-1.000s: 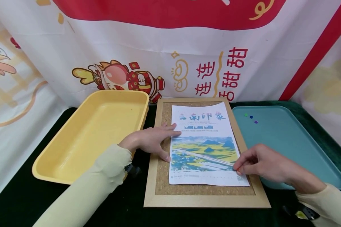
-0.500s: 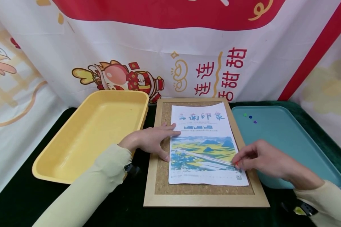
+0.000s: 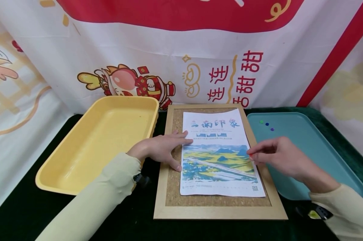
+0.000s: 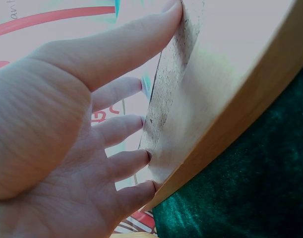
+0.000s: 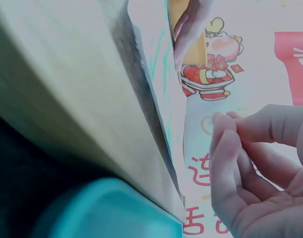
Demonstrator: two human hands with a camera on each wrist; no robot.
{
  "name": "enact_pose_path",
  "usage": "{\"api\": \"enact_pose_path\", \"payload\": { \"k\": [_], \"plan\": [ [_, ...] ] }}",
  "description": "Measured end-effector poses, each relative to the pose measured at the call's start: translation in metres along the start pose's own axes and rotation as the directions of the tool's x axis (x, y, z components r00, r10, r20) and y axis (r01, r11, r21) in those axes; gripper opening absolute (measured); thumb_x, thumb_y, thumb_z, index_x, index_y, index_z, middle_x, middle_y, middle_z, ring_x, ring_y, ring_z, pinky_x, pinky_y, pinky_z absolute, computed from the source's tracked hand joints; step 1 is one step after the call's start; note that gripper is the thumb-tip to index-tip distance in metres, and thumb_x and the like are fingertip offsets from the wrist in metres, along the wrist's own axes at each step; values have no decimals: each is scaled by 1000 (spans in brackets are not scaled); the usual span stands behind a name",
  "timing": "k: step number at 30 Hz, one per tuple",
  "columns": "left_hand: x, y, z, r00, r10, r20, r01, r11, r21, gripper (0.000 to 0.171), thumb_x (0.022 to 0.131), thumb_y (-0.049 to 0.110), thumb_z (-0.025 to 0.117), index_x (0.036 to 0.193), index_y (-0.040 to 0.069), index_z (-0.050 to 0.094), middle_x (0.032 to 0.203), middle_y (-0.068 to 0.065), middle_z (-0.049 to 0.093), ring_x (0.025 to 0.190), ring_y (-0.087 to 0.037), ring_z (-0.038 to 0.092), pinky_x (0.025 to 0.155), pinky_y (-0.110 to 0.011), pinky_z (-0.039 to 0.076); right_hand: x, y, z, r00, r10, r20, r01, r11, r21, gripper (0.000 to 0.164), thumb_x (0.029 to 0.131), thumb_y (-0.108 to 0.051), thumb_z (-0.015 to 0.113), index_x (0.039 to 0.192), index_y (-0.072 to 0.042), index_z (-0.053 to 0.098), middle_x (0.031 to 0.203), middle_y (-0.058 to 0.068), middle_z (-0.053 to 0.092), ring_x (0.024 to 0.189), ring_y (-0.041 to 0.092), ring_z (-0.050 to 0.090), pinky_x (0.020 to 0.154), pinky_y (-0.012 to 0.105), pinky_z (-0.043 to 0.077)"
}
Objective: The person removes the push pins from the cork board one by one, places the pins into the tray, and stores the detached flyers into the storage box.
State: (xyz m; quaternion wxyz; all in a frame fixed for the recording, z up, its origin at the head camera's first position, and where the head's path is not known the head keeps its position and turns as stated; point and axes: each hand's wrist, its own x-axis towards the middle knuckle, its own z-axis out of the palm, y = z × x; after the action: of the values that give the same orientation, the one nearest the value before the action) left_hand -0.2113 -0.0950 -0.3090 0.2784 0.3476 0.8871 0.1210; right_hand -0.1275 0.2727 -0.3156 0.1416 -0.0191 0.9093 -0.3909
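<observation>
A printed paper sheet [image 3: 219,165] with a landscape picture and large characters lies on a wood-framed cork board [image 3: 219,213]. My left hand [image 3: 160,148] is spread, its fingertips and thumb resting at the sheet's left edge and on the cork. In the left wrist view those straight fingers [image 4: 124,129] reach over the frame's side. My right hand [image 3: 285,160] pinches a small red pushpin [image 3: 250,156] between thumb and forefinger, over the sheet's right edge about midway up. In the right wrist view the right hand's fingertips hide the pin.
A teal tray [image 3: 314,157] at the right holds small pins: green [image 3: 261,122], blue [image 3: 267,124] and purple [image 3: 272,129]. A deep yellow bin [image 3: 94,144] stands at the left. Dark green cloth [image 3: 124,221] covers the table. Behind hangs a printed white curtain [image 3: 157,43].
My right hand has moved from the sheet's lower right part up along its right edge, still pinching the red pushpin. The left hand and the sheet have stayed in place.
</observation>
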Motion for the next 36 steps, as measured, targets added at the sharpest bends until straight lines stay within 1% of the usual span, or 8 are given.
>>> {"api": "enact_pose_path", "payload": {
  "k": [3,7,14,20,24,28,32,36],
  "plan": [
    [0,1,0,1000,0,0,0,1000,0,95,94,39,82,170,24,29,181,-3,3,169,-32,-3,135,-59,10,4,0,-4,999,4,-52,-4,1000,6,30,102,-27,73,128,-13,78,127,13,72,107,26,60,78,30,57],
    [-1,1,0,1000,0,-1,0,1000,4,94,94,39,82,170,23,29,181,-3,3,169,-32,-2,135,-59,11,13,1,-10,995,20,-95,-18,1000,25,33,104,-26,70,132,-10,75,127,14,72,102,26,66,80,30,59],
    [-2,1,0,1000,3,-3,-3,1000,9,95,93,39,83,170,24,29,181,-3,3,169,-32,-1,134,-60,11,28,5,-21,989,71,-133,-65,997,48,40,106,-33,66,139,-11,70,132,14,72,107,26,67,85,28,58],
    [-1,1,0,1000,-1,-3,1,1000,5,95,93,38,83,170,24,29,181,-3,3,169,-32,-2,134,-59,11,37,8,-26,979,108,-174,-98,993,66,42,106,-41,65,139,-15,70,132,13,72,111,28,66,92,34,55],
    [0,1,1,1000,0,-6,0,1000,6,94,93,38,83,170,23,29,181,-3,3,169,-32,-2,134,-59,11,43,12,-27,973,117,-199,-105,992,68,44,106,-41,65,139,-13,70,134,14,72,111,28,68,93,34,55],
    [1,0,1,1000,3,-8,-3,1000,8,94,93,38,83,170,24,29,181,-3,3,169,-32,-2,135,-60,11,49,14,-31,967,114,-230,-99,992,74,44,107,-38,65,142,-12,69,136,16,72,111,27,69,90,31,56],
    [0,-1,1,1000,6,-7,-6,1000,7,94,94,38,83,170,23,29,181,-3,3,169,-32,-2,134,-60,11,57,15,-37,957,108,-270,-85,992,95,43,107,-34,64,144,-11,68,137,19,71,112,28,71,86,24,59],
    [0,-1,1,1000,8,-5,-8,1000,-2,94,93,37,83,170,23,30,181,-3,3,168,-32,-3,135,-59,10,63,15,-42,943,134,-306,-94,986,140,46,107,-34,65,147,-12,65,140,19,69,116,31,70,83,17,58]
  ]
}}
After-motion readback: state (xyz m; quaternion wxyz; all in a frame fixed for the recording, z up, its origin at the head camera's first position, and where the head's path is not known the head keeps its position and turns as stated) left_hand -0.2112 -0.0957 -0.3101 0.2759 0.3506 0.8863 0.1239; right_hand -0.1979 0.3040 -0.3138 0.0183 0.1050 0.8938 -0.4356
